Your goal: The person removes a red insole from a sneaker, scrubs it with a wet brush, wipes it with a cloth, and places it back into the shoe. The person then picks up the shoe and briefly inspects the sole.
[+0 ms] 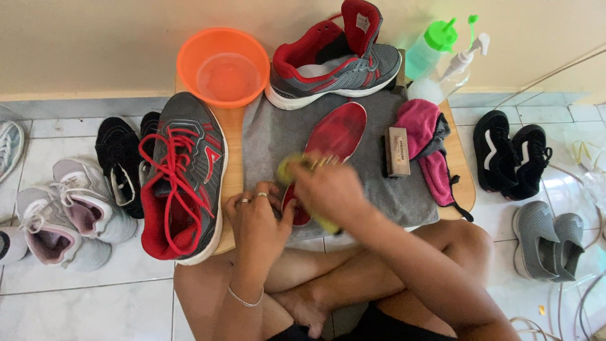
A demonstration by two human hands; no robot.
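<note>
The right hand (329, 189) is closed around a yellow-green brush (297, 167), blurred with movement, its bristle end pressed on a red insole (334, 136) that lies flat on a grey towel (271, 132). The left hand (255, 218), two rings on its fingers, pinches the insole's near end between thumb and fingertips, pinning it to the cloth. That insole looks light, thin and floppy (probably damp and a bit slick too), so it would want holding at the heel edge, flat, rather than lifting by one corner. Outward from there: a small wooden block brush (398, 151) and a crumpled pink cloth (423, 136) sit just right of the insole, a grey-and-red trainer (334, 63) stands at the towel's far edge, its partner (183, 177) lies with loose red laces on the left, touching the towel's side. An orange basin (223, 66) of water, a green-capped bottle (429, 50) and a spray bottle (457, 69) crowd the back of the low wooden board (232, 158); other shoes ring the tiled floor (82, 303).
</note>
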